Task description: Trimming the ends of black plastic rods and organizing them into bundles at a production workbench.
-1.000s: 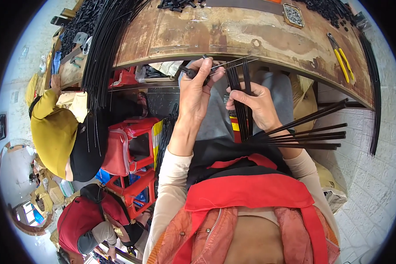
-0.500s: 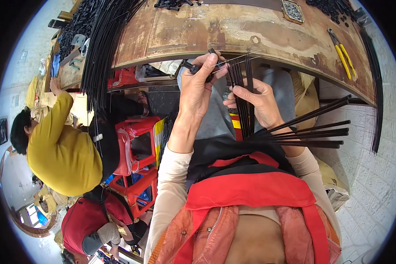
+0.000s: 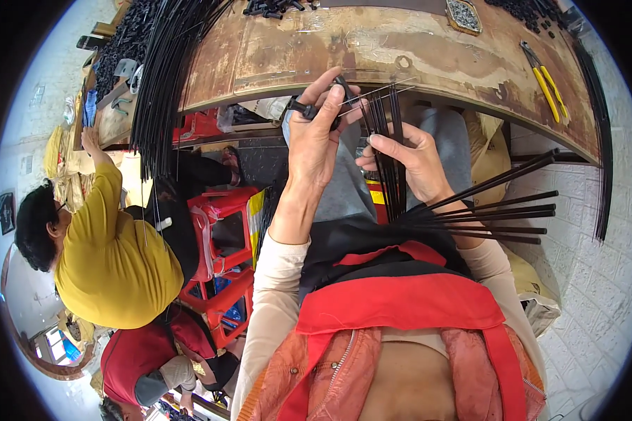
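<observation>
My left hand (image 3: 314,137) is closed around a few small black plastic pieces (image 3: 303,108), which look like short caps or knobs. Thin metal wires (image 3: 379,92) stretch from its fingertips toward the rods beside it. My right hand (image 3: 420,160) grips a bundle of slim black rods (image 3: 386,179), thumb on top, the rods standing nearly upright in the view. Both hands are raised just off the workbench's near edge, over my lap. More black rods (image 3: 495,217) fan out to the right across my right forearm. How wires and pieces join is too small to tell.
On the worn wooden workbench (image 3: 288,59) lie yellow-handled pliers (image 3: 544,84), a small tray of metal bits (image 3: 463,15) and loose black parts (image 3: 270,7). Long black rods (image 3: 158,105) hang over its left edge. Red stools (image 3: 225,238) and two people are to the left.
My hands stay almost in place, with the wires and rods barely shifting between them. The person in yellow at the left has leaned slightly to the right.
</observation>
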`<state>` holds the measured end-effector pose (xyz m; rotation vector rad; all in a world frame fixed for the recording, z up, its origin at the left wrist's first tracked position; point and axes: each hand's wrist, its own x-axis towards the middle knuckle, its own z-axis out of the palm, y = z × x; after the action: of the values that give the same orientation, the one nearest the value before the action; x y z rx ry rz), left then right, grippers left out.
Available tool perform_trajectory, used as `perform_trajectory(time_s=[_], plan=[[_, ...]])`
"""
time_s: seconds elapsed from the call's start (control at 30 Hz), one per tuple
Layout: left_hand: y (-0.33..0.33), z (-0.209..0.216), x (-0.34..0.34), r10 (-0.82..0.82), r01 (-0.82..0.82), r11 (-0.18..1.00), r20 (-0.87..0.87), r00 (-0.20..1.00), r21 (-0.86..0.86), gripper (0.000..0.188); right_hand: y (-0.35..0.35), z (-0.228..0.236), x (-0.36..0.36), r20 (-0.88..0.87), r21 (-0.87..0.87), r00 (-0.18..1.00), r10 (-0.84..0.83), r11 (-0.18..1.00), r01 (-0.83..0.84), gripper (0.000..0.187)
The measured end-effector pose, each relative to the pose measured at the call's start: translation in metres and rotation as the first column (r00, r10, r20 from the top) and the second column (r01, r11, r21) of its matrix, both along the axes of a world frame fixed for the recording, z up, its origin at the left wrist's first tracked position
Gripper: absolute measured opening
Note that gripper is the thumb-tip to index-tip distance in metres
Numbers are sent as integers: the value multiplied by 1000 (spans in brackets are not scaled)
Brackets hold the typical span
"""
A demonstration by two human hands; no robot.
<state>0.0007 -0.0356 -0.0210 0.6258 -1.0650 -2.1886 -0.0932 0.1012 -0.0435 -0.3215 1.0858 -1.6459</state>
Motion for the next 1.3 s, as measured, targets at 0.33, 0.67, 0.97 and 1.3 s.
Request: perform_trajectory(time_s=[0.33, 0.67, 0.97, 1.3], plan=[[0, -4, 3, 0, -2, 998, 26, 1000, 62, 24, -1, 5, 3, -17, -13, 1000, 2, 1000, -2, 21], [-2, -4, 8, -1, -2, 996, 30, 1000, 85, 21, -3, 11, 5, -76, 0, 997, 10, 1000, -10, 25], [5, -2, 11, 58, -57, 998, 38, 998, -10, 20, -1, 7, 10, -118, 6, 993, -9, 1000, 10, 23], [19, 9, 25, 16, -18, 999, 41, 999, 29, 32, -4, 4, 13, -102, 11, 995, -6, 1000, 7, 25]])
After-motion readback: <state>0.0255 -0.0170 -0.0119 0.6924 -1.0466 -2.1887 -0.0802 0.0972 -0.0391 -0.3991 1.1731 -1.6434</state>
